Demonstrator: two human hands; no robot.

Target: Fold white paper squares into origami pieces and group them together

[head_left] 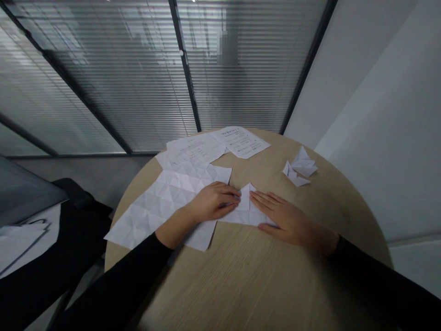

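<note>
A small folded white paper piece (245,207) lies on the round wooden table (241,276). My left hand (212,202) rests on its left side with the fingers curled and the fingertips pressing the paper down. On the right half of the piece, my right hand (282,216) lies flat with its fingers stretched out toward the middle crease. Both sleeves are black. Under my left wrist lies a large creased white sheet (165,197).
Printed sheets (241,140) lie at the table's far edge. Two small folded paper pieces (299,168) sit at the right rear. A glass wall with blinds stands behind the table, a white wall on the right. A dark chair with papers (24,239) is at left.
</note>
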